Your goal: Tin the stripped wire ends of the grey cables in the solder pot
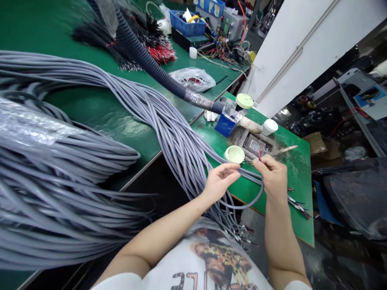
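Observation:
My right hand [273,173] is closed in a pinch on the stripped end of a grey cable [256,200]. Thin coloured wires [260,154], one reddish, stick out at its fingertips. From there the cable bends down in a loop towards the large bundle of grey cables [178,137]. My left hand [220,180] faces it, thumb and fingers curled with a gap between them. A fine wire end reaches towards the left fingertips; contact is unclear. Just beyond the hands are a pale round tub [234,154] and a small metal-framed pot [256,143] set in the board.
A ribbed hose [163,76] crosses to a blue block [225,124] on the green board [298,177]. A white cup [269,127], a lidded jar [244,100] and a flat stick [284,150] are near. Behind are a plastic bag [193,78], black wire bundles [99,36] and a blue bin [187,26].

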Motion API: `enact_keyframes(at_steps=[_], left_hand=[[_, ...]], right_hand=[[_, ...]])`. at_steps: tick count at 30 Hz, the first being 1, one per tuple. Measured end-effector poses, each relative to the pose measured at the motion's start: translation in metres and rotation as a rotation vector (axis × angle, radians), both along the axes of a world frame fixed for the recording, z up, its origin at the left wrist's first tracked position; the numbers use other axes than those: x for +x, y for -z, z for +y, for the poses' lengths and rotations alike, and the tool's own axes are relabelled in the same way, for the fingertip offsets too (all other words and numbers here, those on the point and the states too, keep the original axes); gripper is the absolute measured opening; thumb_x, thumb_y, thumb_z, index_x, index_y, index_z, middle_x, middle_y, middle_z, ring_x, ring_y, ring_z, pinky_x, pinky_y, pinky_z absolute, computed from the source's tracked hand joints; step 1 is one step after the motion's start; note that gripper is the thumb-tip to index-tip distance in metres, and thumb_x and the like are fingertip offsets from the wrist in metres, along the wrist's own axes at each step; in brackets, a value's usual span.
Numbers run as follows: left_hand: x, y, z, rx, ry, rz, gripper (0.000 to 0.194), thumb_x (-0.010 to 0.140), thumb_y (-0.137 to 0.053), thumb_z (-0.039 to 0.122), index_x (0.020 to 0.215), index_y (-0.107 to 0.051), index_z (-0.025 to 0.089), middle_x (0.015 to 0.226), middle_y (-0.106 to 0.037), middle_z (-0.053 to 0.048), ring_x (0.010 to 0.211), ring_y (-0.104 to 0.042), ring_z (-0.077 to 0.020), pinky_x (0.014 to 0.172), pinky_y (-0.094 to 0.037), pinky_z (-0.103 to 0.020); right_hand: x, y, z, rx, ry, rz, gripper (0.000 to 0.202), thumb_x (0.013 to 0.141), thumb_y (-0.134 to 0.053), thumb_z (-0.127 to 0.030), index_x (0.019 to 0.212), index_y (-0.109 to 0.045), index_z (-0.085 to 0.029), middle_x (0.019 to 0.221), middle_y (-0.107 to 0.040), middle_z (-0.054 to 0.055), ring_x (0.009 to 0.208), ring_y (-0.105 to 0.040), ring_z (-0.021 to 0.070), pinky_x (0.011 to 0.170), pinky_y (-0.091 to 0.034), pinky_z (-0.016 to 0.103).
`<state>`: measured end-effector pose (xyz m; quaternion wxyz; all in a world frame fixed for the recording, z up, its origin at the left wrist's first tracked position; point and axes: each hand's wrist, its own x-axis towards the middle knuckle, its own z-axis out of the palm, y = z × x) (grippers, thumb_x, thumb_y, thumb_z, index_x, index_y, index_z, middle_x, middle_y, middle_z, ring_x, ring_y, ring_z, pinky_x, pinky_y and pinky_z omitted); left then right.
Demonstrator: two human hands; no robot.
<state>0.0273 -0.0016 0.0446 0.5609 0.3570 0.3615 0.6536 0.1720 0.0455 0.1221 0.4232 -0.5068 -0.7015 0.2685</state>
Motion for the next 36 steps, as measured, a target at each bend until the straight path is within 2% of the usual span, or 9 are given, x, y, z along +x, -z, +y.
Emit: enact_keyframes(at_steps=[3, 6, 12, 16, 19, 22, 29, 34, 36], left_hand=[[0.018, -0.004, 0.003, -0.124, 0.101, -0.343, 0.038, 0.067, -0.079, 0.031, 0.102, -0.068, 0.02, 0.079, -0.068, -0.001, 0.066, -0.057, -0.0094, 0.057, -0.042, -0.021], [0.026, -0.008, 0.007, -0.158, 0.133, -0.519, 0.032, 0.064, -0.081, 0.032, 0.09, -0.07, 0.019, 0.071, -0.064, 0.001, 0.063, -0.055, -0.0075, 0.057, -0.041, -0.02], [0.017, -0.019, 0.006, -0.168, 0.182, -0.586, 0.028, 0.068, -0.078, 0.039, 0.08, -0.065, 0.017, 0.078, -0.063, 0.0, 0.072, -0.058, -0.0109, 0.067, -0.047, -0.025], [0.006, -0.019, 0.006, -0.147, 0.229, -0.625, 0.022, 0.071, -0.073, 0.035, 0.077, -0.063, 0.018, 0.094, -0.066, -0.004, 0.088, -0.062, -0.0175, 0.077, -0.049, -0.031], [0.005, -0.015, 0.007, -0.185, 0.404, -0.668, 0.023, 0.07, -0.072, 0.032, 0.062, -0.058, 0.015, 0.099, -0.067, -0.007, 0.096, -0.061, -0.0216, 0.083, -0.049, -0.034], [0.01, -0.012, 0.005, -0.245, 0.541, -0.706, 0.026, 0.07, -0.07, 0.033, 0.058, -0.058, 0.013, 0.093, -0.068, -0.009, 0.092, -0.062, -0.0213, 0.086, -0.046, -0.033], [0.014, -0.009, -0.013, -0.161, 0.471, -0.641, 0.038, 0.08, -0.065, 0.045, 0.1, -0.069, 0.012, 0.1, -0.069, -0.01, 0.083, -0.062, -0.0179, 0.075, -0.045, -0.028], [0.009, -0.013, -0.014, -0.138, 0.395, -0.512, 0.034, 0.078, -0.069, 0.044, 0.085, -0.071, 0.011, 0.099, -0.069, -0.011, 0.088, -0.063, -0.0202, 0.082, -0.046, -0.03], [0.009, -0.012, -0.014, -0.089, 0.368, -0.433, 0.035, 0.08, -0.066, 0.045, 0.078, -0.068, 0.01, 0.093, -0.07, -0.011, 0.086, -0.064, -0.0196, 0.083, -0.047, -0.031]], right_hand=[[-0.008, 0.003, -0.009, -0.031, -0.054, 0.064, 0.024, 0.079, -0.066, -0.03, 0.059, -0.057, -0.02, 0.06, -0.045, -0.003, 0.058, -0.043, 0.0129, 0.057, -0.034, 0.028], [-0.014, 0.006, -0.015, -0.057, -0.112, 0.109, 0.022, 0.08, -0.066, -0.027, 0.06, -0.06, -0.02, 0.061, -0.047, -0.002, 0.059, -0.045, 0.0131, 0.057, -0.035, 0.028], [-0.014, 0.006, -0.027, -0.128, -0.208, 0.132, 0.011, 0.079, -0.067, -0.03, 0.071, -0.067, -0.022, 0.069, -0.058, -0.001, 0.064, -0.052, 0.0146, 0.061, -0.04, 0.028], [-0.012, 0.007, -0.04, -0.2, -0.368, -0.046, 0.02, 0.087, -0.057, -0.032, 0.073, -0.067, -0.021, 0.064, -0.056, -0.002, 0.059, -0.05, 0.0128, 0.057, -0.039, 0.026], [-0.014, 0.01, -0.049, -0.188, -0.447, -0.163, 0.032, 0.09, -0.052, -0.033, 0.062, -0.06, -0.019, 0.056, -0.045, -0.003, 0.054, -0.042, 0.0107, 0.055, -0.035, 0.025], [-0.015, 0.014, -0.051, -0.152, -0.432, -0.191, 0.032, 0.089, -0.053, -0.033, 0.062, -0.059, -0.017, 0.057, -0.046, -0.003, 0.057, -0.043, 0.0105, 0.057, -0.035, 0.024], [-0.01, 0.024, -0.051, -0.127, -0.156, -0.144, 0.032, 0.09, -0.052, -0.035, 0.065, -0.061, -0.017, 0.053, -0.048, -0.004, 0.049, -0.043, 0.0094, 0.05, -0.035, 0.023], [0.0, 0.009, -0.049, -0.095, -0.293, -0.314, 0.018, 0.085, -0.061, -0.033, 0.077, -0.067, -0.018, 0.066, -0.06, -0.001, 0.062, -0.055, 0.013, 0.06, -0.042, 0.024], [0.007, -0.003, -0.048, -0.035, -0.243, -0.295, 0.014, 0.082, -0.065, -0.031, 0.077, -0.068, -0.019, 0.072, -0.065, 0.0, 0.066, -0.057, 0.0135, 0.063, -0.044, 0.024]])
